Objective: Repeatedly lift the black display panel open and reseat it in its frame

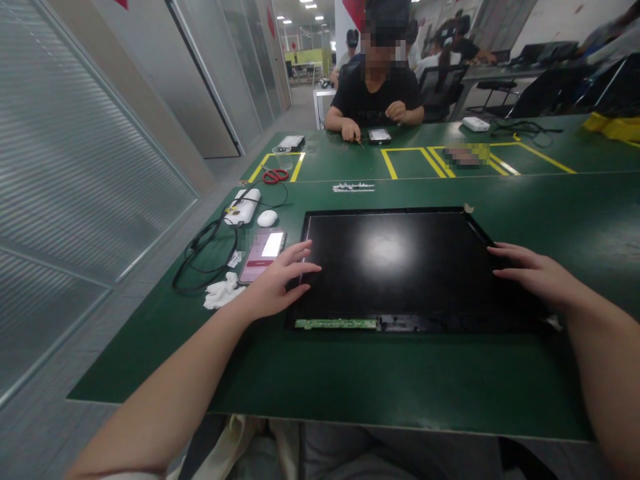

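Note:
A black flat display panel (400,280) lies face up on the green table, its glossy surface reflecting a ceiling light. Along its near edge runs a narrow green circuit board (336,324). My left hand (283,280) is at the panel's left edge, fingers spread over the frame. On the opposite side, my right hand (533,270) has its fingers stretched out at the right edge. Neither hand is wrapped round the panel; whether the fingertips press on it is hard to see. A small piece of tape (469,209) sticks up at the far right corner.
Left of the panel lie a lit phone (263,255), crumpled tissue (223,291), a white oval case (267,219), a white power bank (243,206) with black cables and red scissors (275,176). Thin white strips (353,188) lie beyond the panel. A person (377,93) sits opposite, near a hard drive (379,136).

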The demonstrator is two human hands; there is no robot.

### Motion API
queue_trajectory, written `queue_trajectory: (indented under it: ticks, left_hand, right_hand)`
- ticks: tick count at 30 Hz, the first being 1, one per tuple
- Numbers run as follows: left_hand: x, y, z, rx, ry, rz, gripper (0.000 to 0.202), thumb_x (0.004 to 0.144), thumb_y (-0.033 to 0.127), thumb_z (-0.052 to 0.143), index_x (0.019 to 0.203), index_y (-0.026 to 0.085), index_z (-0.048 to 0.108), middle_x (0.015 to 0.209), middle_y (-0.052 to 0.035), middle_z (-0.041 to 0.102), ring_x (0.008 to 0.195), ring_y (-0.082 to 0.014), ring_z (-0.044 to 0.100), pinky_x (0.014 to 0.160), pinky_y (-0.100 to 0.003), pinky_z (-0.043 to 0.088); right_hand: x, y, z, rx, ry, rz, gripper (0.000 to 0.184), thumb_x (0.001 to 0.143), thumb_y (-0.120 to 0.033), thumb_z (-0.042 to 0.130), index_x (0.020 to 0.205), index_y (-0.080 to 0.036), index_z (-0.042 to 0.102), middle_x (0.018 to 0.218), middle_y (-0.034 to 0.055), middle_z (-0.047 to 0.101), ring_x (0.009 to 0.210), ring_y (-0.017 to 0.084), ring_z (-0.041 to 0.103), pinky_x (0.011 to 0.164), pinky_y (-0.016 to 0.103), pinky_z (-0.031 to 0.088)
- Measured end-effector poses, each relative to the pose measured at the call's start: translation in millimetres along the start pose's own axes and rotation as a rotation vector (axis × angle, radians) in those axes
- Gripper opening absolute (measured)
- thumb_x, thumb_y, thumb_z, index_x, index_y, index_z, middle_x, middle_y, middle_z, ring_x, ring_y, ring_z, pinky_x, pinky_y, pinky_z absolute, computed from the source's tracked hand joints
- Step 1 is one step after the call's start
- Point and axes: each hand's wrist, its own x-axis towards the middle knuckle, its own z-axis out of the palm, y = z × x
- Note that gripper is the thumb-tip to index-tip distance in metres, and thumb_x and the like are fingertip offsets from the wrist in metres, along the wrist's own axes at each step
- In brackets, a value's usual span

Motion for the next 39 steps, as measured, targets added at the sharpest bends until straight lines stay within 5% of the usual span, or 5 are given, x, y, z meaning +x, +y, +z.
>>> queue_trajectory:
  ticks: [9, 18, 39]
  left_hand:
    - [1, 3, 2.6, 0.063, -0.001, -0.066, 0.034, 0.104, 0.024, 0.059, 0.137, 0.022, 0.069, 0.173, -0.0208, 0.039, 0.155, -0.0395, 0.051, 0.127, -0.062, 0.045]
    - [1, -7, 22.9, 0.153, 0.066, -0.333, 0.046, 0.105, 0.033, 0.058, 0.149, 0.02, 0.06, 0.172, -0.0226, 0.046, 0.163, -0.0397, 0.04, 0.127, -0.068, 0.039]
    - [-3, -18, 28.6, 0.19, 0.069, -0.324, 0.047, 0.107, 0.04, 0.057, 0.15, 0.019, 0.061, 0.172, -0.0245, 0.047, 0.161, -0.0417, 0.043, 0.124, -0.066, 0.043]
  right_hand:
    - [-3, -17, 1, -0.02, 0.052, 0.087, 0.048, 0.074, -0.042, 0.068, 0.118, -0.029, 0.08, 0.151, 0.0074, 0.069, 0.147, 0.037, 0.058, 0.131, 0.053, 0.037]
    - [0, -17, 6, -0.155, 0.078, 0.059, 0.049, 0.08, -0.044, 0.06, 0.12, -0.024, 0.079, 0.147, 0.0124, 0.071, 0.139, 0.038, 0.063, 0.124, 0.055, 0.044]
    - [4, -15, 9, -0.256, 0.093, -0.131, 0.035, 0.084, -0.041, 0.056, 0.107, -0.026, 0.078, 0.131, 0.0128, 0.077, 0.128, 0.038, 0.069, 0.118, 0.062, 0.05]
